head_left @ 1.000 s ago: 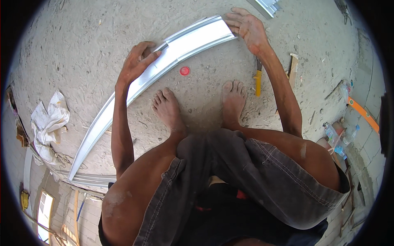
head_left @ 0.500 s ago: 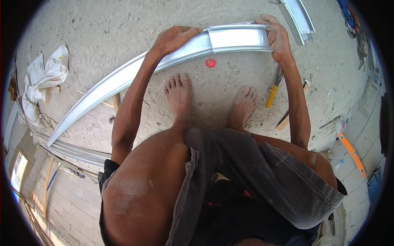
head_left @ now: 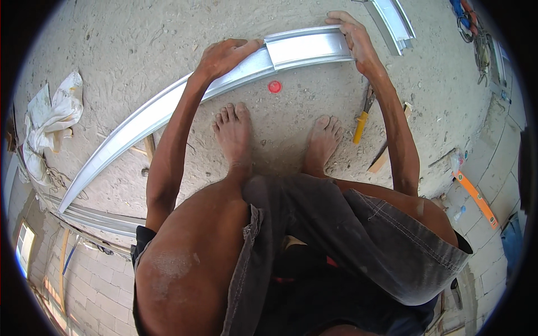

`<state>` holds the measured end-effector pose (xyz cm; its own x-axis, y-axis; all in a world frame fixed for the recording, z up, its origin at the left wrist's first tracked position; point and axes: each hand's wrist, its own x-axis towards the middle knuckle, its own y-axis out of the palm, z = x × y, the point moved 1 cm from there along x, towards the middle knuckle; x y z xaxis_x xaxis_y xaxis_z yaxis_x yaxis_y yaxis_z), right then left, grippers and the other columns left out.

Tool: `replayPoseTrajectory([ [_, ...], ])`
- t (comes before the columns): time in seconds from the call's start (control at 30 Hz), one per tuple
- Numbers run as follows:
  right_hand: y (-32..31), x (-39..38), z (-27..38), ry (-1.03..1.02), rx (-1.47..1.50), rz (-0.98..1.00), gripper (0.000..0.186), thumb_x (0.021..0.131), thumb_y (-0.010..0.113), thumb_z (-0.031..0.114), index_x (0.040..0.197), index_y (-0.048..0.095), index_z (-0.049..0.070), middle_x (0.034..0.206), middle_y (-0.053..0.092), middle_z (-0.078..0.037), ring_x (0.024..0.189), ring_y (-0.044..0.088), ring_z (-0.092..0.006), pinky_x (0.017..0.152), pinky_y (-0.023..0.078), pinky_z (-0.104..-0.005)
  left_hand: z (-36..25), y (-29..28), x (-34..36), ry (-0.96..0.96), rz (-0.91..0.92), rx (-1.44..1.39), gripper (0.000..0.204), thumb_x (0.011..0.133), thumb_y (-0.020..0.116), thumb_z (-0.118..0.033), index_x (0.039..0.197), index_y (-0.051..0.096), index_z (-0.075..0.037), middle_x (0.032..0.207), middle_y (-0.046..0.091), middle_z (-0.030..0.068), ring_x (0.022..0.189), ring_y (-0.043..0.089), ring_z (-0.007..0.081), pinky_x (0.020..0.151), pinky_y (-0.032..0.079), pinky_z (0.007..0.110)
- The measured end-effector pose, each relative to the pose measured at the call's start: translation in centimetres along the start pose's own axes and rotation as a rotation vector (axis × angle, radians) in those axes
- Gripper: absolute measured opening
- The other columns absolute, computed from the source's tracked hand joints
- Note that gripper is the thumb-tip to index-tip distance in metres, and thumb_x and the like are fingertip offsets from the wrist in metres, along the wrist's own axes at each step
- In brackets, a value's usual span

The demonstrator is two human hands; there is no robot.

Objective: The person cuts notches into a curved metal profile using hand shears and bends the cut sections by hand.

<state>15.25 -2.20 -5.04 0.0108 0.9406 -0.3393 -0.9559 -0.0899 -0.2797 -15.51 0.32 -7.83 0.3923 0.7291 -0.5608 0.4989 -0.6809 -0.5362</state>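
A long silvery metal channel (head_left: 151, 115) lies across the dusty ground, curving in this view from the lower left up to the upper middle. A shorter channel piece (head_left: 308, 47) overlaps its right end. My left hand (head_left: 227, 57) is closed over the long channel, its thumb along the metal beside the overlap. At the short piece's right end, my right hand (head_left: 358, 47) grips it with fingers over the far edge and the palm at the end. The undersides of both pieces are hidden.
Between my bare feet and the channel lies a red round cap (head_left: 274, 87). A yellow-handled tool (head_left: 360, 127) is near my right foot. Another metal channel (head_left: 392, 23) lies at the upper right, a white sack (head_left: 53, 126) at left, an orange spirit level (head_left: 476, 199) at right.
The whole view has shifted slightly, so most things appear farther left. My right hand's fingers have moved a little left along the short piece's far edge. Both hands stay on the metal.
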Motion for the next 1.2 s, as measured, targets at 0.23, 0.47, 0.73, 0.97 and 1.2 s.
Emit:
replayPoseTrajectory([
  [0.23, -0.6, -0.2, -1.6, -0.022, 0.105, -0.039, 0.049, 0.089, 0.038, 0.025, 0.133, 0.052, 0.01, 0.131, 0.056, -0.01, 0.128, 0.046, -0.0279, 0.115, 0.023, -0.0405, -0.8, -0.4, -0.4, -0.019, -0.029, 0.007, 0.08, 0.08, 0.043, -0.072, 0.112, 0.069, -0.003, 0.101, 0.069, 0.0213, 0.095, 0.064, 0.0368, 0.086, 0.044, 0.051],
  [0.47, 0.4, 0.4, -1.4, -0.131, 0.555, 0.125, 0.057, 0.093, 0.03, 0.033, 0.139, 0.037, 0.0, 0.143, 0.044, -0.014, 0.135, 0.036, -0.0237, 0.114, 0.023, -0.0339, -1.8, -0.9, -1.2, -0.081, 0.0, 0.008, 0.078, 0.082, 0.042, -0.07, 0.116, 0.067, -0.004, 0.11, 0.066, 0.0226, 0.101, 0.062, 0.0356, 0.092, 0.043, 0.048],
  [0.73, 0.4, 0.5, -1.0, -0.144, 0.606, 0.123, 0.061, 0.093, 0.029, 0.037, 0.141, 0.032, -0.001, 0.14, 0.046, -0.019, 0.131, 0.043, -0.0265, 0.112, 0.028, -0.0347, -1.1, -1.1, -0.8, 0.002, 0.036, -0.046, 0.074, 0.085, 0.041, -0.067, 0.122, 0.064, -0.007, 0.116, 0.065, 0.0221, 0.106, 0.06, 0.037, 0.096, 0.041, 0.048],
  [0.97, 0.9, 0.5, -1.4, -0.205, 0.559, 0.161, 0.062, 0.094, 0.027, 0.04, 0.139, 0.037, -0.002, 0.14, 0.046, -0.019, 0.129, 0.045, -0.0268, 0.113, 0.026, -0.0344, -0.7, -1.5, -1.2, -0.004, 0.101, -0.101, 0.073, 0.087, 0.041, -0.067, 0.125, 0.061, -0.008, 0.121, 0.062, 0.0215, 0.109, 0.058, 0.0353, 0.099, 0.038, 0.046],
  [1.2, 2.1, 0.7, -0.6, -0.259, 0.578, 0.155, 0.055, 0.093, 0.035, 0.033, 0.135, 0.043, -0.001, 0.135, 0.05, -0.019, 0.122, 0.05, -0.0284, 0.107, 0.032, -0.0356, -1.4, -2.4, -2.2, -0.027, 0.09, -0.039, 0.068, 0.091, 0.039, -0.065, 0.117, 0.064, -0.008, 0.111, 0.065, 0.0188, 0.101, 0.059, 0.0308, 0.095, 0.04, 0.045],
])
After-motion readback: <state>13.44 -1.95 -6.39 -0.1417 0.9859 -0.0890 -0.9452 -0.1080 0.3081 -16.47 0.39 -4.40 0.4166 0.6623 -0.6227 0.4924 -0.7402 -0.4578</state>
